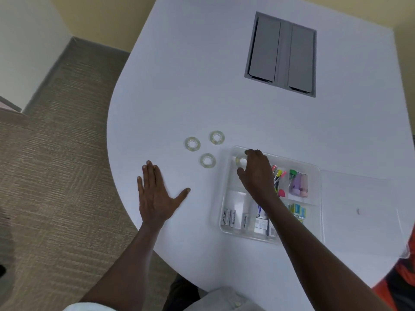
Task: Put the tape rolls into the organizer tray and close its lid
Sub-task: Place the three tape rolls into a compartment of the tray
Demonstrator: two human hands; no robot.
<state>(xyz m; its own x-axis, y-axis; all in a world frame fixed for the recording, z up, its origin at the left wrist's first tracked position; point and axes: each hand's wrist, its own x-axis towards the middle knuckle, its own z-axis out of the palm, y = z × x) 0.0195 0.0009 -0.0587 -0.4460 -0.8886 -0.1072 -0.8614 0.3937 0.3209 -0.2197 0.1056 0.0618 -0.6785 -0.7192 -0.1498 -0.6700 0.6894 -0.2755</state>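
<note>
Three clear tape rolls lie flat on the white table: one at the far left [192, 144], one behind it [217, 137], one nearest the tray [207, 160]. A clear organizer tray [226, 191] sits to their right, its transparent lid [359, 198] lying open flat on the table to the right. My right hand [256, 173] reaches into the tray's far-left compartment, fingers curled around a fourth tape roll [241, 160]. My left hand [157, 196] rests flat on the table, fingers spread, left of the rolls.
The tray holds batteries [229, 217], coloured pens [279, 178], small bottles [298, 182] and coloured clips [297, 209]. A grey cable hatch [281, 55] is set into the table further back. The table's curved edge [112, 167] runs left of my left hand; carpet lies below.
</note>
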